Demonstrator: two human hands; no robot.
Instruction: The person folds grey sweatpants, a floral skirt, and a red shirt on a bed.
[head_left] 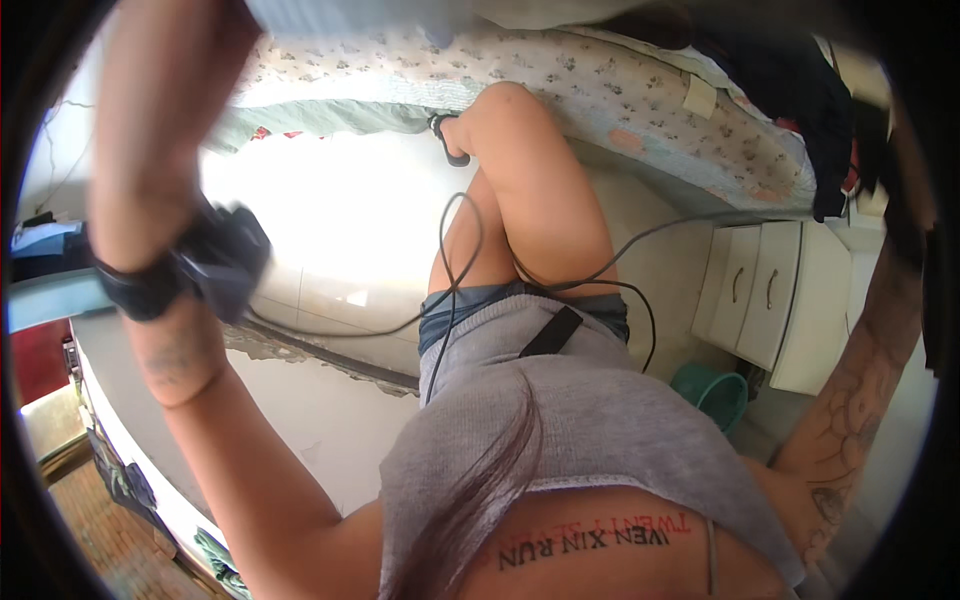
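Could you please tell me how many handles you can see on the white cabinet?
2: the left handle is on one front panel of the white cabinet, and the right handle is on the panel beside it.

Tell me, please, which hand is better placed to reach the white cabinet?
Probably the right: the right arm is on the same side as the white cabinet, while the left arm is on the opposite side. Neither hand shows clearly.
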